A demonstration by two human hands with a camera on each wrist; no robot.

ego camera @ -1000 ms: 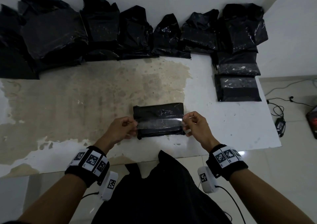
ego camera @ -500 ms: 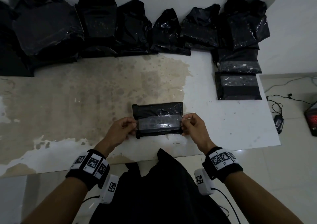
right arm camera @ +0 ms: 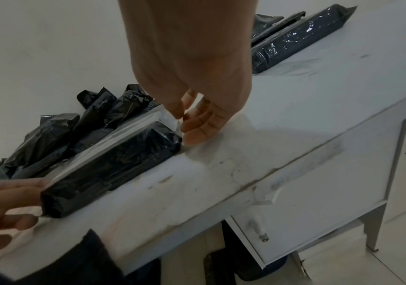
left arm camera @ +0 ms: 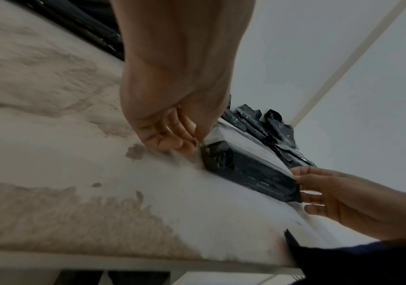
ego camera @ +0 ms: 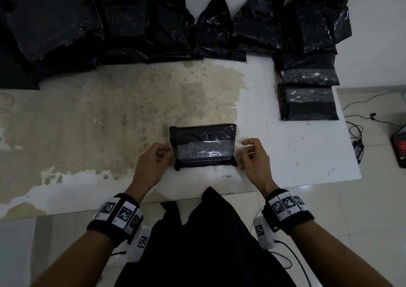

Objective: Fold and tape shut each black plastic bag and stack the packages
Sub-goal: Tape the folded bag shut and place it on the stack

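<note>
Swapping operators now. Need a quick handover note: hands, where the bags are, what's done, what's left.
Left hand: pinches the tape end at the left end of the package.
Right hand: fingers at the package's right end, on the tape end there; grip unclear.
Package: lying near the front edge of the table, strip of clear tape across its top.
Done: two taped packages at the right.
Left: press the tape ends down, move this package to those two, then do the loose bags along the back wall.

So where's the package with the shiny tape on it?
In the head view, the taped package lies on the white table near its front edge, between the left hand and right hand.
</note>
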